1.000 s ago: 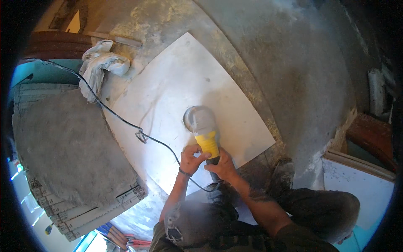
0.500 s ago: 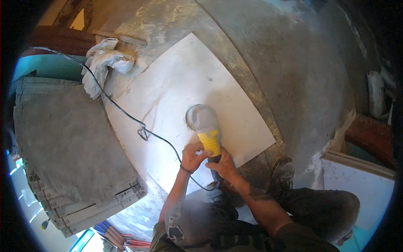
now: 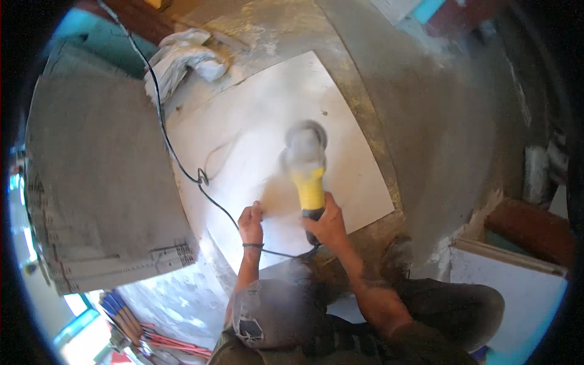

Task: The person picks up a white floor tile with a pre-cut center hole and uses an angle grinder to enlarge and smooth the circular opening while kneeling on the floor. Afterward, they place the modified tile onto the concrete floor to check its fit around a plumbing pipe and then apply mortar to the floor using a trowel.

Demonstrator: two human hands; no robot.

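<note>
Grinder [image 3: 308,176] sits in my right hand [image 3: 328,224], yellow body pointing away from me, fingers wrapped fully round the dark rear grip. Its grey head is blurred, so I cannot tell exactly how the disc meets the surface, but it lies over the middle of the white tile [image 3: 267,115]. The tile rests flat on the dusty concrete floor [image 3: 438,121], one corner pointing away from me, its near edge just in front of my knees.

My left hand [image 3: 250,222] is apart from the tool, pressed on the tile just left of it, fingers bent and fingertips down on the white surface; it holds nothing. A dark band circles that wrist.

The black cord [image 3: 159,115] runs from the back of the grinder, passes under my left wrist, crosses the tile with a small knot-like loop near the tile's left edge, then climbs up toward the top left of the view. A crumpled white cloth [image 3: 182,61] lies just beyond the tile's far left corner, with the cord running across it.

On my left a stack of grey slabs [image 3: 91,176] sits beside the tile, its edge close to the cord. To my lower right a white board [image 3: 505,286] leans near my leg. Some red and blue rods [image 3: 131,322] lie near the lower left.
</note>
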